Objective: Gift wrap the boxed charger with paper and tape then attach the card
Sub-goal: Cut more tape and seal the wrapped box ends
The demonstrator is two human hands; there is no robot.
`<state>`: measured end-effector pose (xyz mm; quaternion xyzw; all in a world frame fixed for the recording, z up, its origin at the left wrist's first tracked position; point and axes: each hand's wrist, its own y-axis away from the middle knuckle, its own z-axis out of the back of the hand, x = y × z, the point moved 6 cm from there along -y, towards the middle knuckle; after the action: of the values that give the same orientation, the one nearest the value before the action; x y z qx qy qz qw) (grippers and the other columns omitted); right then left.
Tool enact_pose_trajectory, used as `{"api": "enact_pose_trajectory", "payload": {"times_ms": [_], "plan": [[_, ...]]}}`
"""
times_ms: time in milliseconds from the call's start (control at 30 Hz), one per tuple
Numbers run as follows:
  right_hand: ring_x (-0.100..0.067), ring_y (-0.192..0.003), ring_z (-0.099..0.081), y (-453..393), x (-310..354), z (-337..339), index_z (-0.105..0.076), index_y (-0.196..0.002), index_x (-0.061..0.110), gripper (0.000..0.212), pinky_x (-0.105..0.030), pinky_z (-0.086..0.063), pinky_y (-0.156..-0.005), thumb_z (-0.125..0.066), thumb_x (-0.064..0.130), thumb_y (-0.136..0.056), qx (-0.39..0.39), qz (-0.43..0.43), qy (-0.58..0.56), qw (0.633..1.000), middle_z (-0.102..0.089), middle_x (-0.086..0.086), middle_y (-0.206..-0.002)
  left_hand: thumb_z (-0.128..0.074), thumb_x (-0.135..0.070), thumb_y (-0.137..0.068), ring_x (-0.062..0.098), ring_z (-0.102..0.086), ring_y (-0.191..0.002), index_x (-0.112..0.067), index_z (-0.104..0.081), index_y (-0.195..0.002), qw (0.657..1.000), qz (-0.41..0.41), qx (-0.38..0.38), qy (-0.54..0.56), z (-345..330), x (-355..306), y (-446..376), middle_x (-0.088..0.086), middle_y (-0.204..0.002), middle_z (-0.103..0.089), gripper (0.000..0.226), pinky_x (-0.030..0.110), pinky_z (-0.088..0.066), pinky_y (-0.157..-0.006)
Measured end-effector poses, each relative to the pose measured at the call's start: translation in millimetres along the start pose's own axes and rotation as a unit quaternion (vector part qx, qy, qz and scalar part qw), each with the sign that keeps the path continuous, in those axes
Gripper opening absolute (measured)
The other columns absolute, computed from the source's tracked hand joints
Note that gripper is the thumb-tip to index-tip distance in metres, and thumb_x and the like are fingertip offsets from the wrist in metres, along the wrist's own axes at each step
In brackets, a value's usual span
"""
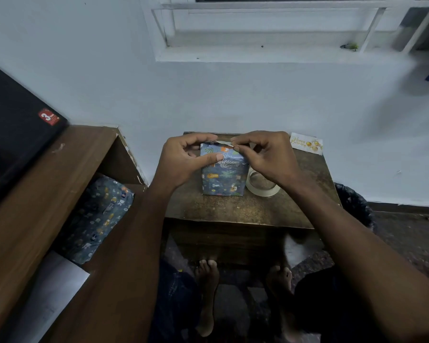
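While hands pinch, glossy paper creases.

Wrapped box upright on table, tape roll touching beside, card behind

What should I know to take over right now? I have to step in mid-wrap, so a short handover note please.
Left hand: holds the wrapped box, thumb pressed on its front.
Right hand: pinches the paper at the box's top edge.
Box stands upright on the small table; tape roll beside it, right; birthday card at far right corner.
Done: sides papered.
Left: close and tape top, attach card.
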<state>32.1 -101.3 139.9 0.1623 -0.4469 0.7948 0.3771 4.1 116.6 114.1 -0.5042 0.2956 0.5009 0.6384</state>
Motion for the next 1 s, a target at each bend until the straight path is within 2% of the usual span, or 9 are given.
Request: {"api": "enact_pose_trajectory", "payload": {"times_ms": [200, 333, 400, 467, 633, 733, 800, 867, 1000], "plan": [[-0.005, -0.101, -0.074, 6, 4, -8, -0.084, -0.102, 0.015, 0.021, -0.033, -0.06, -0.072, -0.085, 0.029, -0.086, 0.025, 0.017, -0.004, 1.0, -0.08, 0.003, -0.108, -0.089, -0.003, -0.083, -0.009, -0.061, -0.061, 0.004, -0.079, -0.11, 0.999, -0.006, 0.017, 0.028, 0, -3, 0, -0.001, -0.09, -0.077, 0.029, 0.004, -0.045, -0.062], [-0.005, -0.103, -0.068, 6, -5, -11, -0.077, -0.119, 0.016, 0.043, -0.018, -0.051, -0.079, -0.091, 0.028, -0.08, 0.06, -0.034, -0.036, 0.997, -0.075, 0.006, -0.112, -0.089, -0.001, -0.082, -0.007, -0.063, -0.065, 0.007, -0.079, -0.104, 0.999, -0.007, 0.014, 0.038, 0, -4, 1, 0.017, -0.11, -0.078, 0.025, 0.005, -0.045, -0.064], [-0.005, -0.107, -0.063, 4, -8, -16, -0.072, -0.13, 0.017, 0.051, -0.014, -0.046, -0.083, -0.088, 0.029, -0.083, 0.098, -0.049, -0.061, 0.992, -0.067, 0.004, -0.115, -0.087, 0.0, -0.083, -0.008, -0.062, -0.064, 0.008, -0.077, -0.104, 0.999, -0.006, 0.02, 0.038, -2, -3, 1, 0.009, -0.105, -0.079, 0.025, 0.004, -0.044, -0.062], [-0.007, -0.109, -0.058, 5, -9, -25, -0.069, -0.137, 0.021, 0.054, -0.017, -0.047, -0.09, -0.083, 0.032, -0.086, 0.135, -0.043, -0.06, 0.988, -0.058, 0.001, -0.116, -0.085, 0.001, -0.086, -0.006, -0.065, -0.068, 0.009, -0.075, -0.11, 0.999, -0.008, 0.034, 0.034, -5, -4, 1, -0.006, -0.098, -0.077, 0.028, 0.006, -0.047, -0.063], [-0.011, -0.119, -0.061, 6, -3, -28, -0.074, -0.131, 0.016, 0.044, -0.032, -0.052, -0.101, -0.082, 0.021, -0.088, 0.108, -0.007, -0.06, 0.992, -0.065, 0.0, -0.126, -0.081, -0.004, -0.091, 0.013, -0.076, -0.103, -0.001, -0.074, -0.124, 0.998, -0.022, 0.055, 0.032, -8, -2, -1, 0.008, -0.126, -0.074, 0.033, 0.024, -0.059, -0.082], [-0.01, -0.124, -0.065, 9, -5, -27, -0.078, -0.122, 0.014, 0.037, -0.041, -0.054, -0.104, -0.084, 0.017, -0.086, 0.086, -0.022, -0.09, 0.992, -0.071, 0.001, -0.132, -0.086, -0.013, -0.089, 0.008, -0.063, -0.068, -0.007, -0.081, -0.111, 0.999, -0.029, 0.041, 0.012, -7, 1, -3, 0.009, -0.117, -0.076, 0.023, 0.018, -0.048, -0.066], [-0.01, -0.123, -0.066, 10, -7, -27, -0.081, -0.115, 0.015, 0.031, -0.041, -0.055, -0.104, -0.086, 0.015, -0.084, 0.067, -0.031, -0.11, 0.991, -0.073, 0.0, -0.13, -0.089, -0.025, -0.087, 0.027, -0.049, -0.058, -0.015, -0.084, -0.101, 0.999, -0.03, 0.021, -0.009, -3, 6, -3, 0.002, -0.112, -0.078, 0.018, 0.026, -0.039, -0.058], [-0.01, -0.121, -0.067, 11, -7, -25, -0.083, -0.109, 0.013, 0.027, -0.04, -0.055, -0.103, -0.087, 0.013, -0.082, 0.045, -0.025, -0.113, 0.992, -0.074, -0.003, -0.128, -0.09, -0.031, -0.084, 0.038, -0.063, -0.075, -0.019, -0.086, -0.097, 1.0, -0.021, 0.006, -0.01, -1, 9, -4, 0.0, -0.111, -0.079, 0.018, 0.041, -0.045, -0.061], [-0.013, -0.119, -0.069, 15, -4, -25, -0.083, -0.103, 0.009, 0.025, -0.039, -0.057, -0.101, -0.089, 0.013, -0.08, -0.006, -0.004, -0.088, 0.996, -0.075, -0.006, -0.124, -0.091, -0.022, -0.084, 0.021, -0.073, -0.109, -0.015, -0.086, -0.095, 1.0, -0.008, 0.002, -0.007, 1, 7, -3, 0.002, -0.111, -0.079, 0.015, 0.052, -0.056, -0.085]]}}
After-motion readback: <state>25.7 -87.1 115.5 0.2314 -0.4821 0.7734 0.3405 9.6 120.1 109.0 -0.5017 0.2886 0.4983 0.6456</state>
